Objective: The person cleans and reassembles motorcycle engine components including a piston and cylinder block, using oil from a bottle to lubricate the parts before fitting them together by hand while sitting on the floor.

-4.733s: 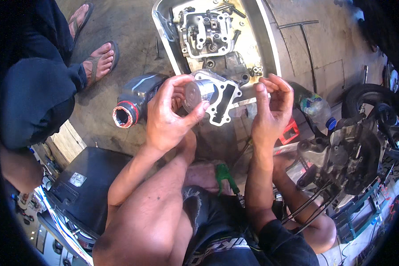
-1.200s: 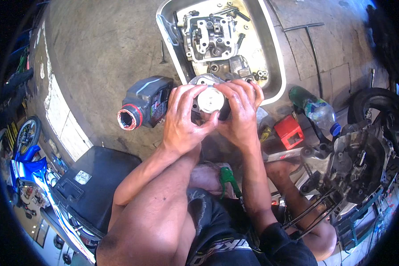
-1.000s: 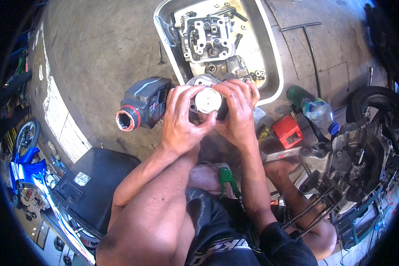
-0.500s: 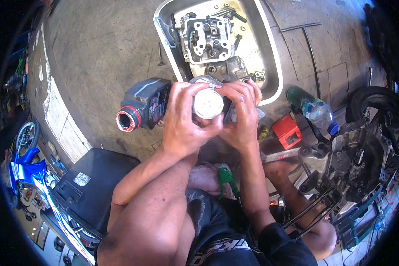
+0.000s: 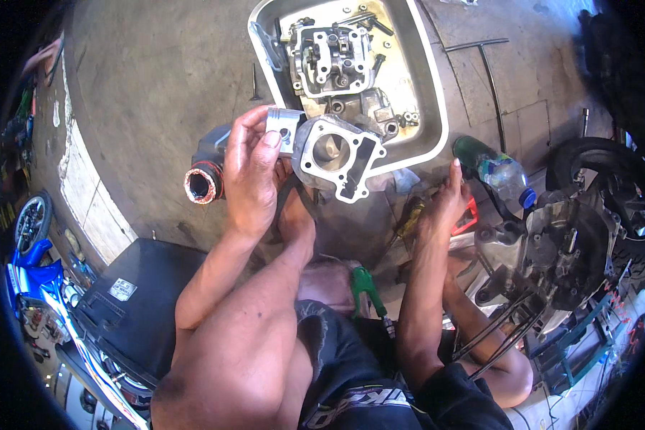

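Note:
In my left hand is a silver piston, pinched between thumb and fingers with its pin hole showing. Just right of it sits an engine cylinder block with a round bore, by the near edge of the metal tray. My right hand is off to the right, over a red box that it partly covers. A finger of that hand points forward, while its other fingers are mostly hidden; nothing shows in its grip.
A white-rimmed tray holds a cylinder head and several bolts and nuts. Behind my left hand lies a dark oil bottle. To the right are a green-and-clear plastic bottle, a T-handle wrench and an engine case.
Both hands were together around the piston; now only my left holds it, moved left and turned side-on. My right hand has gone right to the red box, uncovering the cylinder block.

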The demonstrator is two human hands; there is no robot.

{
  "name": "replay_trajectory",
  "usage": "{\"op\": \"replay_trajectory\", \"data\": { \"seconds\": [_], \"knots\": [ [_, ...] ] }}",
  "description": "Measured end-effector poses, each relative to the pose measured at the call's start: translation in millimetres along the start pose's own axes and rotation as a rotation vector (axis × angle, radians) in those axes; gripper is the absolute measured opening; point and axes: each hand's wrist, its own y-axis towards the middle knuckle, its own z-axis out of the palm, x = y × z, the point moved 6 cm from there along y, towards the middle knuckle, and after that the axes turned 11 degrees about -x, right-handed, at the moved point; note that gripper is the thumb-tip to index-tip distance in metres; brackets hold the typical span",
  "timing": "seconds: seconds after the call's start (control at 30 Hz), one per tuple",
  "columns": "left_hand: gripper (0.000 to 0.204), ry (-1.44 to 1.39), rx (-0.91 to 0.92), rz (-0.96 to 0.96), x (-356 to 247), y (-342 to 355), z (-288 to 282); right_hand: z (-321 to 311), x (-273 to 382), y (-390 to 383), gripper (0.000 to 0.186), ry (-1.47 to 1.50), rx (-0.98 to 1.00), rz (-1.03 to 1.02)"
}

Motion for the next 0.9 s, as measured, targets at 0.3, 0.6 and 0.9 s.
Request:
{"op": "replay_trajectory", "data": {
  "seconds": [0.3,0.6,0.9],
  "knots": [
    [0.045,-0.014,0.047,0.02,-5,-11,-6,6,-10,54,0.109,-0.248,-0.357,-0.34],
    [0.045,-0.18,0.097,0.04,2,-22,-16,20,42,52,0.078,-0.29,-0.369,-0.614],
    [0.045,-0.237,0.106,-0.08,8,-19,-23,-12,102,-128,0.07,-0.871,0.342,-0.719]
  ]
}}
